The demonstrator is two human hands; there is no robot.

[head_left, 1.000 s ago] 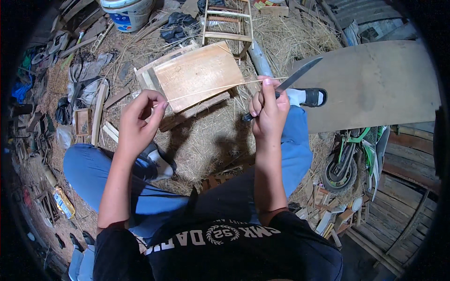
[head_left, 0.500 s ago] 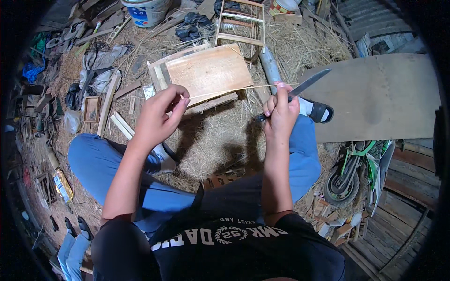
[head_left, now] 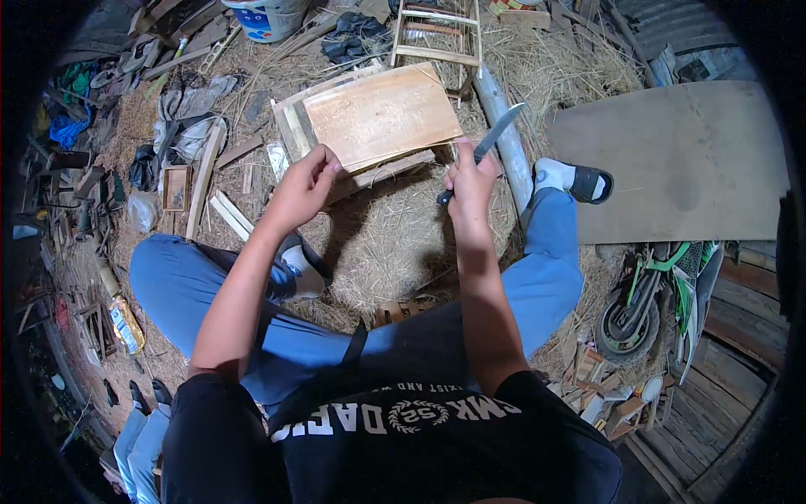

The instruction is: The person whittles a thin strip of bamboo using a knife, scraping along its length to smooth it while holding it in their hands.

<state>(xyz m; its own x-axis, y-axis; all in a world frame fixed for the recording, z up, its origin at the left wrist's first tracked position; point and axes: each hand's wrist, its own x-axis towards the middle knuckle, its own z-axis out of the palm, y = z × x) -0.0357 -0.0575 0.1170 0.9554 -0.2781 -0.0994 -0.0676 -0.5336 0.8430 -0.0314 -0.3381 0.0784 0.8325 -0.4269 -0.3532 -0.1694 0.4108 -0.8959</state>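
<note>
My right hand (head_left: 472,183) is closed around the dark handle of a knife (head_left: 501,128). Its blade points up and to the right. With thumb and forefinger pinched, my left hand (head_left: 302,191) holds the end of a thin pale strip (head_left: 395,154), which runs toward my right hand. Against the edge of the board behind it, the strip is hard to make out. Just beyond both hands, a pale wooden board (head_left: 378,113) lies on a low wooden stand.
A small slatted wooden frame (head_left: 438,38) stands beyond the board. Right of my foot lies a large flat brown sheet (head_left: 672,168), with a green-and-white motorbike (head_left: 646,307) below it. A white bucket (head_left: 267,18) is at the far left. Straw (head_left: 386,244) and wood scraps cover the ground.
My right hand has moved left, closer to my left hand, and the knife has tilted more upright. The strip's end no longer shows past my right hand. The view has shifted slightly.
</note>
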